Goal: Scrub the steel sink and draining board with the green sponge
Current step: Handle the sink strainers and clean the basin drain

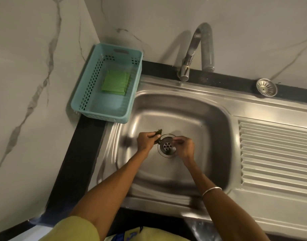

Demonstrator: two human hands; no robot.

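- In the turquoise basket (83,94) at the far left of the desk, the green sponge (115,82) lies flat, untouched.
- It sits far and left of the left hand (148,140), the nearer grip, clenched on a dark green scrap (158,133).
- The right hand (184,147) pinches loosely over the drain (167,146); whether it holds anything, I cannot tell.

Counted: one steel sink (198,108), one draining board (276,153), one tap (192,54), one loose strainer (266,87), one basket (83,94), one green sponge (115,82), two hands (147,140) (185,147), one bangle (211,190).
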